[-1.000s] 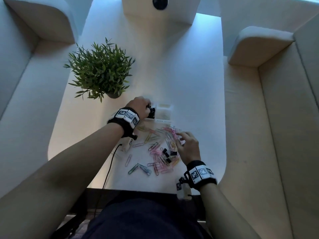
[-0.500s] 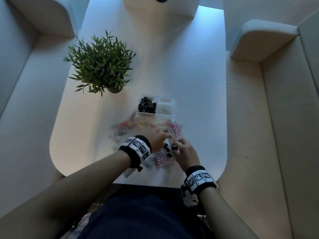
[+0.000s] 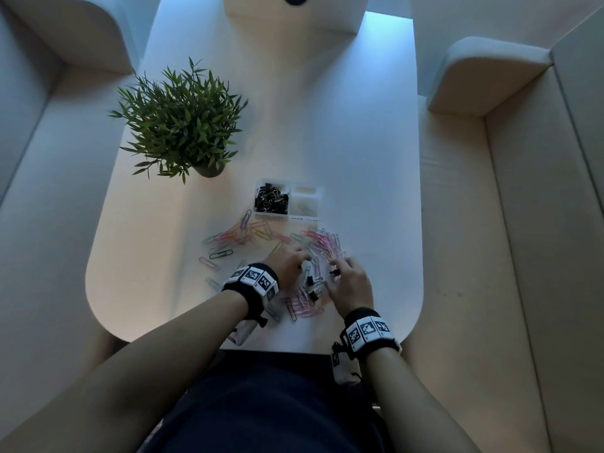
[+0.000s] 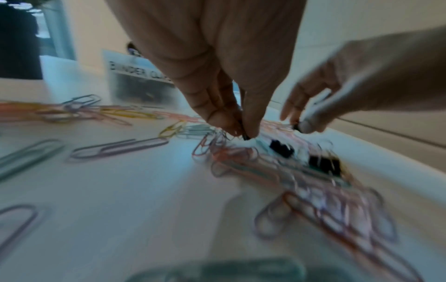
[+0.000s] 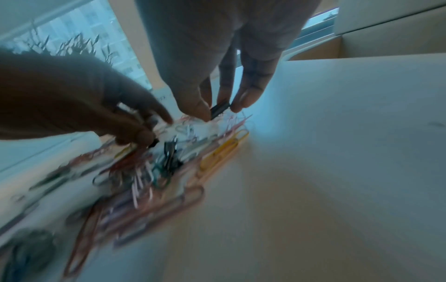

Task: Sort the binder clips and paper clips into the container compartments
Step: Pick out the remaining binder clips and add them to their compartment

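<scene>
Table (image 3: 343, 142) is a smooth matt white top with a soft sheen where the light hits. The paper clips (image 3: 235, 237) look like wire in pastel plastic coating, slightly glossy. Binder clips (image 3: 271, 201) are matt black metal with shiny wire handles, sitting in a clear plastic container (image 3: 322, 194). Wristbands (image 3: 251, 279) look like black cloth.

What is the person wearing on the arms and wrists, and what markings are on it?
Both forearms are bare, with no sleeves. Each wrist carries a black band: the left band and the right band. Each band has white square tiles printed with black pixel-pattern markers. A small white device hangs below each band. No rings or gloves show on the left hand or the right hand.
</scene>
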